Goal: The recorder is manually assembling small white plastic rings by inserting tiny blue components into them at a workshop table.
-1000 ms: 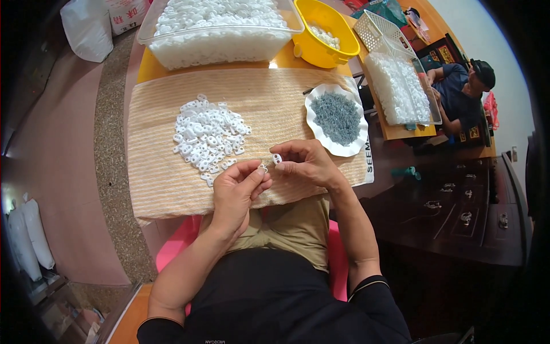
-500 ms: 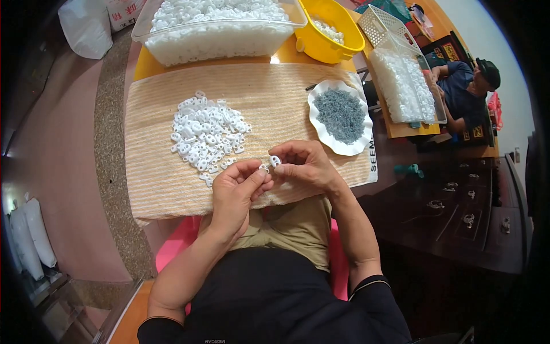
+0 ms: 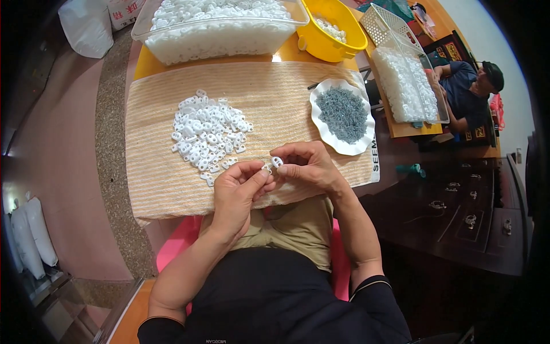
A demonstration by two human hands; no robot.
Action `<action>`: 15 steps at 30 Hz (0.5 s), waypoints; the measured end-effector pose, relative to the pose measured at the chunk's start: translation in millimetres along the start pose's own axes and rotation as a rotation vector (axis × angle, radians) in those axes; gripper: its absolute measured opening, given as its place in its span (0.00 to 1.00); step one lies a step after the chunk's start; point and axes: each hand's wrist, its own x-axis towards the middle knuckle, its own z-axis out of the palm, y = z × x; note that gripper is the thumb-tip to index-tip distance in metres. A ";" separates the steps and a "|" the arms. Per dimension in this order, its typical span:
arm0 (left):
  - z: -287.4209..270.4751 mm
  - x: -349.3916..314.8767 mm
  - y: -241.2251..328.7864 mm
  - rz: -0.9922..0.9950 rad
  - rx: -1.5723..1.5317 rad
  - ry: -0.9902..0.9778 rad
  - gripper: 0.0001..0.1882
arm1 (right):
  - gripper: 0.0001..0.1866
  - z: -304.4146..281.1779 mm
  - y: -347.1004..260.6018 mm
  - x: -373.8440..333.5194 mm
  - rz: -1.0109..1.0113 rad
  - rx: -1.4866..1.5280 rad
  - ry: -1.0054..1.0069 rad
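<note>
Between thumb and fingertips, my right hand (image 3: 309,166) pinches a small white plastic piece (image 3: 277,162) with two dark holes. My left hand (image 3: 240,184) pinches another small white plastic piece (image 3: 266,168), partly covered by the fingertips. Both hands meet above the near edge of the table, the two pieces almost touching. A heap of similar white pieces (image 3: 209,129) lies on the striped cloth (image 3: 275,86), just beyond my left hand. To the far right of my right hand, a scalloped white plate (image 3: 362,143) carries a mound of small grey-blue translucent parts (image 3: 342,114).
A clear bin (image 3: 217,34) full of white pieces stands at the back, beside a yellow basin (image 3: 326,34). At the right, another clear tub (image 3: 404,86) of white pieces and a perforated basket (image 3: 389,26) sit near a seated person (image 3: 467,92). White sacks (image 3: 34,235) lean at left.
The view has shifted very slightly. My hands stay together, each still pinching its white piece, with only tiny finger movement.
</note>
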 end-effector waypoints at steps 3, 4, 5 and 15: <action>0.6 0.7 -0.7 -0.004 -0.005 -0.010 0.09 | 0.17 -0.8 -1.7 -1.7 0.007 0.003 0.005; 0.6 0.3 -0.4 -0.003 -0.004 -0.008 0.09 | 0.17 -0.9 -1.6 -1.4 0.004 -0.011 0.002; 0.8 -0.2 0.3 -0.002 -0.002 -0.004 0.09 | 0.17 -0.8 -1.4 -1.0 0.004 -0.010 0.001; 0.3 0.1 -0.1 -0.007 -0.009 -0.005 0.09 | 0.16 -0.9 3.3 0.2 0.006 -0.028 0.005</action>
